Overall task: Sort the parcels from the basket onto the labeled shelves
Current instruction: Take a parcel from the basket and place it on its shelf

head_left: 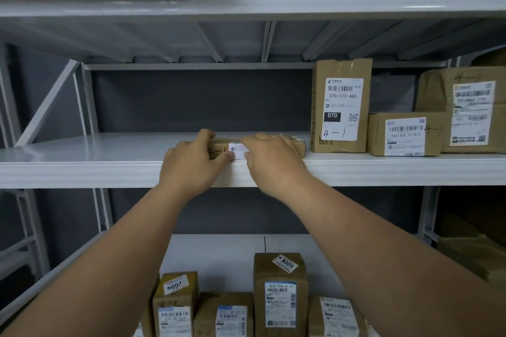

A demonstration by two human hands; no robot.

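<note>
Gripping from the nine o'clock side, your left hand (189, 164) curls round the flat parcel (297, 145), thumb on its white label (238, 151). That parcel lies at the front edge of the middle shelf (82, 169), at the centre of your view. Your right hand (273, 164) clasps it from three o'clock, fingers draped over its top. Further toward three o'clock stands an upright box marked 4-1 (341, 107), then a low box (405, 134).
</note>
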